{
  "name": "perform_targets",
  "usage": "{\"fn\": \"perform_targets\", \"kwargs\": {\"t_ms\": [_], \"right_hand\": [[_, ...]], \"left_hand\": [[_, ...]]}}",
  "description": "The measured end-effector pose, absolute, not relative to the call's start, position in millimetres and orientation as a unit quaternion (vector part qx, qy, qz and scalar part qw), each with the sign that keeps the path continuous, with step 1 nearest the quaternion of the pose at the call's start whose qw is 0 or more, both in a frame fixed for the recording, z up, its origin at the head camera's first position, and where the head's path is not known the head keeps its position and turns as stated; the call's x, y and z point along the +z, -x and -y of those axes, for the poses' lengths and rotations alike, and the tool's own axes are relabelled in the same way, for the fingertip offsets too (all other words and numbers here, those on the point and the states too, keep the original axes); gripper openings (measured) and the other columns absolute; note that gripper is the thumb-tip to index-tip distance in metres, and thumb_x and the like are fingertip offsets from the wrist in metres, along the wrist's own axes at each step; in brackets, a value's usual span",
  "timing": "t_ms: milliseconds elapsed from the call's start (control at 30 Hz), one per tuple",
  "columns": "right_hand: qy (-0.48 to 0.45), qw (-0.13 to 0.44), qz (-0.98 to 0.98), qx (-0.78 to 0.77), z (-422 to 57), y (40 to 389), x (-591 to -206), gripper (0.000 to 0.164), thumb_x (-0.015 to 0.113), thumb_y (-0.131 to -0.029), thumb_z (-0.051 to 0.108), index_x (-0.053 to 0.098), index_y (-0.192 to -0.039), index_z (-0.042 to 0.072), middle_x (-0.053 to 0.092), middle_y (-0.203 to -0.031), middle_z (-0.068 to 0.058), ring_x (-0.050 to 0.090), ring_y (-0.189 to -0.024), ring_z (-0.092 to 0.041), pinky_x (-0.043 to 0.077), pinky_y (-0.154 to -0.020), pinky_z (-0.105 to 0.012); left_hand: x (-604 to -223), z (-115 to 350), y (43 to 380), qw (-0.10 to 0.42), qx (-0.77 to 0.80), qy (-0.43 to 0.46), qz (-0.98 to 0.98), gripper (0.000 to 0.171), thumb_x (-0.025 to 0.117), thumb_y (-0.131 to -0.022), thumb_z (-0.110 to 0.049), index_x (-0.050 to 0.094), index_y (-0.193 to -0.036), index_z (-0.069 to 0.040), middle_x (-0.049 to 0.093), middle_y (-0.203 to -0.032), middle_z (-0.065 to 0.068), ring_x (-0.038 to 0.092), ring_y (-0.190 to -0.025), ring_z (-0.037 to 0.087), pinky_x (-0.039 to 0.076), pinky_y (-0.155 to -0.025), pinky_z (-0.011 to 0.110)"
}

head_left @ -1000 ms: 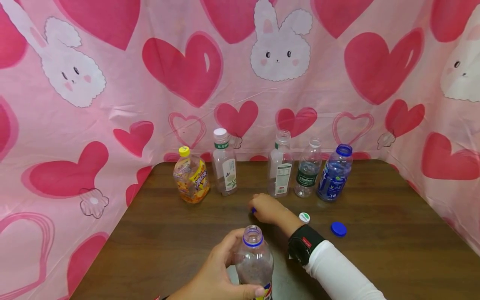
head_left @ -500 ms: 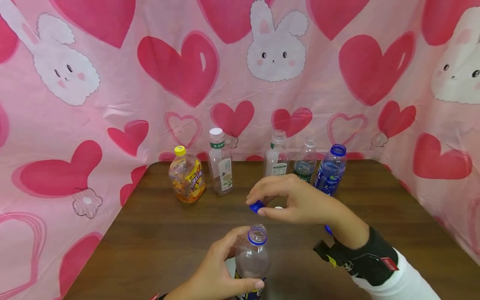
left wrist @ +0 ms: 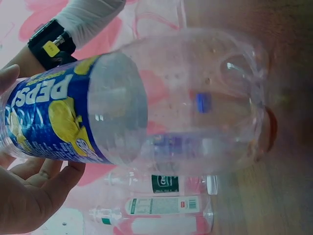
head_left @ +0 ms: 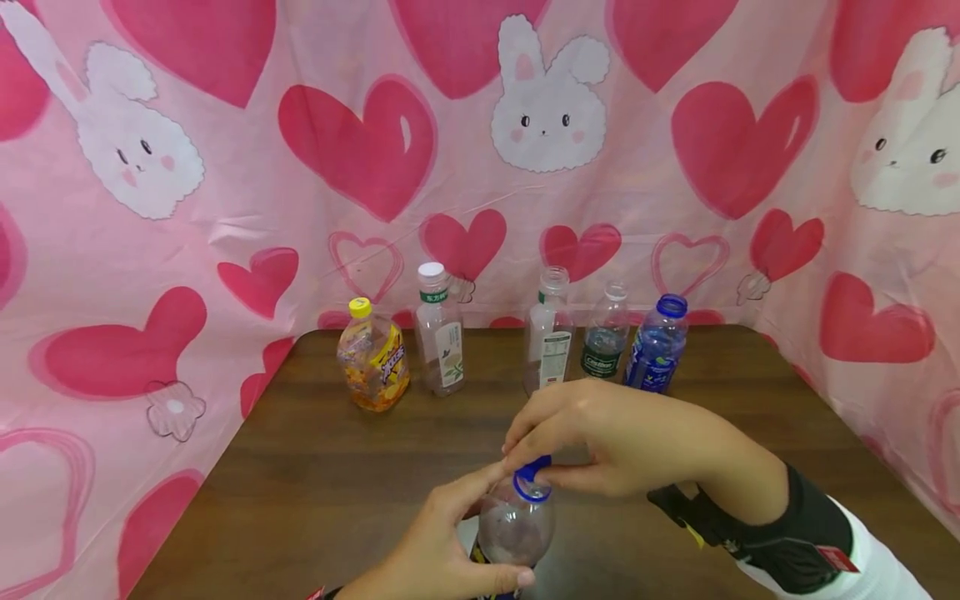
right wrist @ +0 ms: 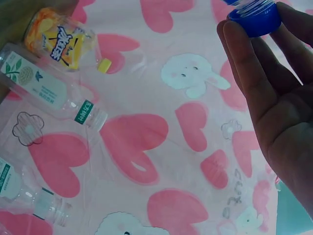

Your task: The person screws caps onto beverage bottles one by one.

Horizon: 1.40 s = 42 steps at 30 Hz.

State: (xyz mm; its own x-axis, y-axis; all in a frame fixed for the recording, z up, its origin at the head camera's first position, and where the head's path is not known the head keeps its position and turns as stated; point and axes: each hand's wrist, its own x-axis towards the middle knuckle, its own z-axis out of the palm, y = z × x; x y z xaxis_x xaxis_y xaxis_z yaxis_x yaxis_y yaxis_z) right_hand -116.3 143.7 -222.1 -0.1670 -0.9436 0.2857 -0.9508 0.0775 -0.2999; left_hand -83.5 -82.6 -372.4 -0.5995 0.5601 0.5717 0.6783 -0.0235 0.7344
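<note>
A clear Pepsi bottle with a blue and yellow label is gripped by my left hand, its fingers and thumb around the body. It tilts a little in the head view, neck up. My right hand pinches a blue bottle cap between thumb and fingers, right at the bottle's mouth. In the right wrist view the cap overlaps the threaded neck at a slant. Below it, a blue ring circles the neck. The left wrist view has the bottle lifted, its base over the brown table.
Behind the hands stand a yellow-capped bottle, a white-capped bottle, an uncapped clear bottle, a green-labelled bottle and an uncapped blue bottle. The brown table meets a pink heart-patterned cloth.
My right hand has picked the blue cap up from the table and carried it toward me onto the bottle's mouth. The left hand keeps its grip, shifted slightly with the bottle.
</note>
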Motion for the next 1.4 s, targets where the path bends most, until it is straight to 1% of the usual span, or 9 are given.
{"fn": "perform_targets", "kwargs": {"t_ms": [133,233,433,600,700,967,1167,1300,1400], "right_hand": [[-0.654,0.008,0.726,0.210,-144,115,-222,0.028,0.071,-0.086,0.001,0.072,-0.112,0.012,0.066,-0.112,0.002,0.060,-0.104,-0.008,0.050,-0.085,-0.017],[-0.661,0.011,0.718,0.218,-144,115,-221,0.029,0.072,-0.085,-0.001,0.072,-0.112,0.011,0.066,-0.113,0.001,0.060,-0.104,-0.009,0.050,-0.086,-0.018],[-0.681,-0.016,0.682,0.267,-144,118,-222,0.028,0.070,-0.086,-0.003,0.071,-0.111,0.008,0.066,-0.113,-0.002,0.061,-0.104,-0.011,0.051,-0.088,-0.022],[-0.684,-0.049,0.664,0.296,-145,121,-223,0.025,0.069,-0.086,-0.005,0.070,-0.108,0.007,0.066,-0.113,-0.004,0.062,-0.103,-0.012,0.053,-0.087,-0.025],[-0.682,-0.058,0.662,0.304,-146,121,-224,0.026,0.069,-0.086,-0.006,0.070,-0.108,0.007,0.066,-0.112,-0.004,0.062,-0.103,-0.012,0.053,-0.087,-0.026],[-0.666,-0.004,0.695,0.270,-147,121,-224,0.028,0.073,-0.084,-0.002,0.073,-0.109,0.009,0.067,-0.110,0.000,0.062,-0.101,-0.009,0.052,-0.084,-0.020],[-0.614,0.036,0.753,0.235,-144,117,-227,0.021,0.076,-0.083,0.003,0.074,-0.102,0.011,0.067,-0.098,0.005,0.062,-0.092,-0.004,0.052,-0.079,-0.016],[-0.588,0.018,0.768,0.253,-143,119,-230,0.018,0.076,-0.084,0.005,0.074,-0.100,0.010,0.067,-0.096,0.006,0.062,-0.091,-0.003,0.053,-0.078,-0.017],[-0.605,0.000,0.744,0.286,-144,125,-230,0.019,0.075,-0.084,0.003,0.073,-0.102,0.009,0.068,-0.100,0.003,0.063,-0.094,-0.006,0.054,-0.079,-0.020]], "left_hand": [[-373,83,84,0.074,-0.550,0.453,0.698,0.080,0.087,-0.074,-0.016,0.046,-0.142,-0.009,0.065,-0.118,0.004,0.065,-0.102,0.018,0.056,-0.083,0.034],[-372,84,85,0.072,-0.558,0.457,0.689,0.080,0.087,-0.074,-0.014,0.045,-0.142,-0.006,0.065,-0.121,0.007,0.065,-0.104,0.021,0.056,-0.083,0.035],[-369,86,88,-0.002,-0.600,0.465,0.651,0.079,0.083,-0.079,-0.013,0.041,-0.146,-0.007,0.058,-0.134,0.009,0.062,-0.114,0.024,0.055,-0.087,0.038],[-367,86,88,-0.072,-0.631,0.450,0.628,0.077,0.080,-0.080,-0.011,0.042,-0.147,-0.009,0.057,-0.136,0.009,0.061,-0.114,0.025,0.054,-0.089,0.039],[-366,85,89,-0.089,-0.640,0.449,0.617,0.078,0.079,-0.079,-0.007,0.041,-0.147,-0.008,0.056,-0.137,0.011,0.061,-0.114,0.025,0.054,-0.088,0.039],[-365,82,92,-0.034,-0.625,0.447,0.638,0.078,0.083,-0.075,-0.004,0.047,-0.143,-0.006,0.061,-0.131,0.008,0.064,-0.109,0.023,0.057,-0.082,0.039],[-368,78,94,0.028,-0.604,0.394,0.692,0.075,0.086,-0.074,-0.012,0.052,-0.141,-0.013,0.065,-0.124,0.002,0.065,-0.104,0.021,0.058,-0.078,0.036],[-370,78,97,0.027,-0.609,0.384,0.694,0.074,0.085,-0.075,-0.013,0.052,-0.141,-0.014,0.064,-0.126,0.003,0.065,-0.105,0.021,0.058,-0.077,0.037],[-370,79,99,-0.007,-0.627,0.397,0.670,0.076,0.084,-0.074,-0.008,0.051,-0.142,-0.012,0.063,-0.128,0.006,0.065,-0.106,0.021,0.057,-0.079,0.038]]}}
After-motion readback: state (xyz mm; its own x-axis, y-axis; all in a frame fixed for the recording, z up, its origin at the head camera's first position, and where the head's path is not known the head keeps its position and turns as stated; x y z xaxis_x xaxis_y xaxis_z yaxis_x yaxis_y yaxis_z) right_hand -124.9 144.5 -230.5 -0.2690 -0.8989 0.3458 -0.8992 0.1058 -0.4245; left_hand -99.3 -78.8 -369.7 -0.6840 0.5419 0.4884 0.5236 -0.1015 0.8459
